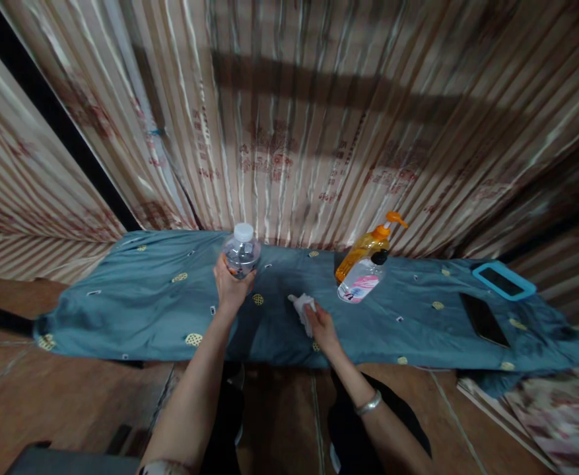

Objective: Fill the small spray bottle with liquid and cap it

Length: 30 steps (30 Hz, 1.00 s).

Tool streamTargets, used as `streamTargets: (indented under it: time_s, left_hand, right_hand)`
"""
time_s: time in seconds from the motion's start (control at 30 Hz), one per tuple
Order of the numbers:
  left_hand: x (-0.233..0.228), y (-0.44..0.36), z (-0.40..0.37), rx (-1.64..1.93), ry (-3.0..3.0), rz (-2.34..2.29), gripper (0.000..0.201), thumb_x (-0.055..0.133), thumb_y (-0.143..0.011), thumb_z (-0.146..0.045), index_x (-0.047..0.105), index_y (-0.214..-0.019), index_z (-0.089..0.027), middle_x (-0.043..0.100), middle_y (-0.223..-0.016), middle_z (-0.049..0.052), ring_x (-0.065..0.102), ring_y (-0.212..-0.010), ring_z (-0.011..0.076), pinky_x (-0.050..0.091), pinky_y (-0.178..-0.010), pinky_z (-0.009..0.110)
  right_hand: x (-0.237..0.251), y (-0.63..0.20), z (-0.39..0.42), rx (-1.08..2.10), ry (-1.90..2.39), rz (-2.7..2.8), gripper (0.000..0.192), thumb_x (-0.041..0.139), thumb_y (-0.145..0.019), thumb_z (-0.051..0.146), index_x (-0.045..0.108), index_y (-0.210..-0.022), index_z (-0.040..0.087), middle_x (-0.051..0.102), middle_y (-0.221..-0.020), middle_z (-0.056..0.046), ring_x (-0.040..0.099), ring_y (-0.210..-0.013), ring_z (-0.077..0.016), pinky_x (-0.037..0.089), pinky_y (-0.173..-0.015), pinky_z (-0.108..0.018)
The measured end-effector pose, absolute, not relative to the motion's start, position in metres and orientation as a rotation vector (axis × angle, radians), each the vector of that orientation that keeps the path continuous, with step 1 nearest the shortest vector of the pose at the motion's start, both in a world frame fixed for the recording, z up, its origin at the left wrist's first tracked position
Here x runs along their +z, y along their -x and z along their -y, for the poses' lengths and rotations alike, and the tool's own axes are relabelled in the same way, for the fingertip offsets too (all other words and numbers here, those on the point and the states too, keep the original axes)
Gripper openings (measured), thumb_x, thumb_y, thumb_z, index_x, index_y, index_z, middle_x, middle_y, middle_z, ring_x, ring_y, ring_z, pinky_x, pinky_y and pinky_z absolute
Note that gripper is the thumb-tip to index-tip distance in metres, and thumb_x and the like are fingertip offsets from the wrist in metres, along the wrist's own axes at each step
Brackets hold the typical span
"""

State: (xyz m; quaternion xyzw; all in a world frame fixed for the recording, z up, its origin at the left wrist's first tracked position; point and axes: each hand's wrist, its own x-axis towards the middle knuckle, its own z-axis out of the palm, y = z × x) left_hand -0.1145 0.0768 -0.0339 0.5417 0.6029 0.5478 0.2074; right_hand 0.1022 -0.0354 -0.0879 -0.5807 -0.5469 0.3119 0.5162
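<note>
My left hand is closed round a clear plastic bottle with a white cap, held upright at the left of the cloth-covered table. In my right hand is a crumpled white tissue, pinched between the fingers near the table's front edge. To the right of the tissue stands a clear bottle with a black cap and a pink label. Right behind it is an orange pump bottle, partly covered by the clear one.
A teal cloth with yellow prints covers the long narrow table. At its right lie a dark phone and a blue-framed object. A striped curtain hangs close behind. A dark grey object is on the floor at lower left.
</note>
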Motion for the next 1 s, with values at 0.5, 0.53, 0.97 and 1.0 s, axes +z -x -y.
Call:
streamTargets:
  time_s: [0.5, 0.53, 0.97, 1.0]
  left_hand:
    - [-0.032, 0.056, -0.015, 1.249, -1.628, -1.179, 0.078, 0.078, -0.053, -0.018, 0.049, -0.125, -0.023, 0.071, -0.102, 0.004, 0.07, -0.085, 0.0248, 0.058, -0.079, 0.039]
    - [-0.033, 0.056, -0.015, 1.251, -1.625, -1.163, 0.078, 0.079, -0.052, -0.019, 0.049, -0.124, -0.023, 0.071, -0.102, 0.004, 0.07, -0.088, 0.0253, 0.058, -0.081, 0.04]
    - [-0.03, 0.05, -0.018, 1.003, -1.557, -0.934, 0.035, 0.078, -0.055, -0.02, 0.062, -0.086, -0.017, 0.069, -0.079, 0.0, 0.065, -0.078, 0.0196, 0.05, -0.075, 0.029]
    - [-0.032, 0.049, -0.018, 1.065, -1.538, -0.928, 0.044, 0.079, -0.053, -0.019, 0.062, -0.094, -0.018, 0.07, -0.086, 0.001, 0.066, -0.083, 0.0207, 0.051, -0.079, 0.031]
  right_hand:
    - [0.013, -0.063, 0.003, 0.401, 1.186, 1.389, 0.07, 0.022, -0.101, 0.065, 0.052, -0.139, 0.015, 0.053, -0.144, -0.015, 0.047, -0.138, -0.0239, 0.037, -0.118, -0.043]
    - [0.015, -0.068, -0.004, 0.536, 1.159, 1.359, 0.074, 0.02, -0.1, 0.07, 0.058, -0.132, 0.015, 0.06, -0.134, -0.014, 0.055, -0.13, -0.0248, 0.044, -0.112, -0.042]
    - [0.077, -0.093, -0.063, 1.464, 0.881, 1.673, 0.077, 0.04, -0.081, 0.087, 0.07, -0.059, 0.02, 0.07, -0.07, -0.012, 0.07, -0.081, -0.0271, 0.059, -0.072, -0.039]
    - [0.07, -0.094, -0.057, 1.37, 0.951, 1.584, 0.077, 0.036, -0.086, 0.084, 0.072, -0.065, 0.019, 0.071, -0.071, -0.011, 0.07, -0.08, -0.0267, 0.059, -0.071, -0.038]
